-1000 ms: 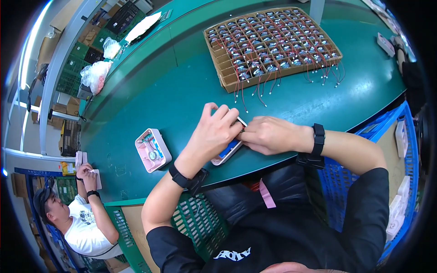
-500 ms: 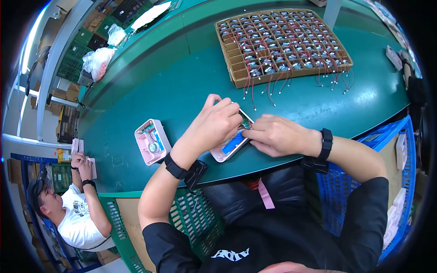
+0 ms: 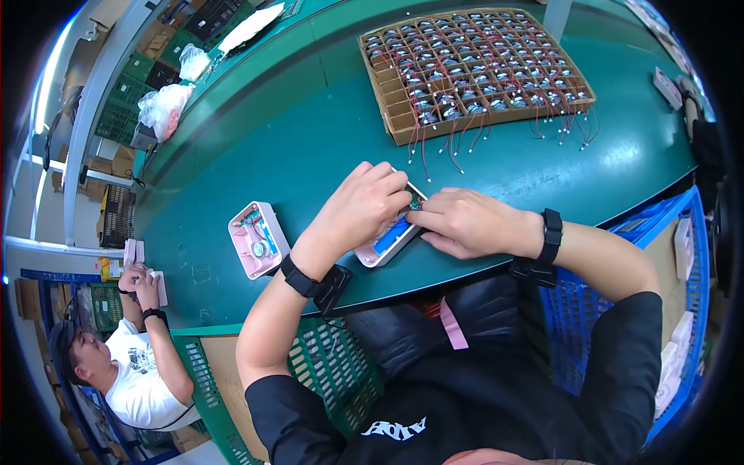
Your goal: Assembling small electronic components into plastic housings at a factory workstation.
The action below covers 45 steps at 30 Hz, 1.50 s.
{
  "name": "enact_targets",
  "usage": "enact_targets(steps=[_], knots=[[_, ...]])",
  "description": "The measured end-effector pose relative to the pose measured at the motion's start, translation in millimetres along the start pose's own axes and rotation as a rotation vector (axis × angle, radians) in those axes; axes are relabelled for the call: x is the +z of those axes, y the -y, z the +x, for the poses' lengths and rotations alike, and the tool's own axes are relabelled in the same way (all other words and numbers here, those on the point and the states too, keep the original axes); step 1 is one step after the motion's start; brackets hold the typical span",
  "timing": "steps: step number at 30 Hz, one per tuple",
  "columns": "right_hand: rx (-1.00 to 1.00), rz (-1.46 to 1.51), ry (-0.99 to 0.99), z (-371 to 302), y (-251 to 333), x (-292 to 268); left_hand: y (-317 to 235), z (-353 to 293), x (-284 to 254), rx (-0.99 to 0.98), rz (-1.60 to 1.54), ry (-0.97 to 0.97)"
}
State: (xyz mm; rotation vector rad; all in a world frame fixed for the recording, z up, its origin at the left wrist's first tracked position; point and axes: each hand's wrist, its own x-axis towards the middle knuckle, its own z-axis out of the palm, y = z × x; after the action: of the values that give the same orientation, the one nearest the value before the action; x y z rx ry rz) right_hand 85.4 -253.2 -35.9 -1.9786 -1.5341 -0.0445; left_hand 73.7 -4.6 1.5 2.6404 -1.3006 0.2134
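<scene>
A pale pink plastic housing [image 3: 364, 258] lies tilted on the green table, holding a blue battery pack [image 3: 393, 235] and a green circuit board [image 3: 416, 203]. My left hand [image 3: 366, 203] bends over its far left side, fingers closed and pressed together inside. My right hand [image 3: 470, 222] reaches in from the right, thumb and fingers pinched at the circuit board's edge. Whatever the fingertips grip is hidden by the hands. To the left, a second pink housing [image 3: 241, 249] rests face up, with a round speaker [image 3: 262, 249], a blue battery and a circuit board inside.
A divided cardboard tray [image 3: 400, 122] of speakers stands at the back, red and black wires hanging over its front. Green crate [image 3: 341, 368] and blue crate [image 3: 562, 329] flank my lap below the table edge. A co-worker [image 3: 147, 372] works at the far left, near plastic bags [image 3: 164, 112].
The view has shifted slightly. My hands stay at the same housing, with only small finger movements. The co-worker's hands have moved a little.
</scene>
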Motion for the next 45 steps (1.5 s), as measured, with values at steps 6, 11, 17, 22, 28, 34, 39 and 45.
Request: enact_targets(steps=[6, 11, 17, 22, 28, 34, 39, 45], knots=[[0.008, 0.016, 0.040, 0.0, 6.4, 1.4, -2.7, -2.6, 4.6, -0.038, -0.017, -0.048], [-0.027, 0.028, 0.002, -1.9, 1.7, 6.0, -12.1, -1.2, -5.2, -0.033, 0.105, 0.045], [0.020, 0.013, 0.034, -2.9, -1.1, 8.8, -11.3, -0.7, -2.2, 0.054, 0.217, 0.004], [0.009, -0.002, 0.001, -4.4, 0.7, 9.5, -14.4, -3.9, -0.9, 0.066, 0.263, -0.021], [0.068, -0.095, 0.025, -4.0, 9.6, 4.5, 4.1, -13.5, 2.0, -0.160, -0.230, -0.033], [0.421, 0.308, -0.288, 7.8, 24.8, 9.7, 0.5, -15.4, 4.4, -0.168, -0.217, -0.072], [0.362, 0.317, -0.246, 6.7, 5.5, 13.5, 0.9, -13.6, 6.0, -0.191, -0.301, -0.059], [0.229, 0.225, -0.180, 6.5, -16.3, 14.3, -5.9, -14.5, -2.8, -0.264, -0.217, 0.074]])
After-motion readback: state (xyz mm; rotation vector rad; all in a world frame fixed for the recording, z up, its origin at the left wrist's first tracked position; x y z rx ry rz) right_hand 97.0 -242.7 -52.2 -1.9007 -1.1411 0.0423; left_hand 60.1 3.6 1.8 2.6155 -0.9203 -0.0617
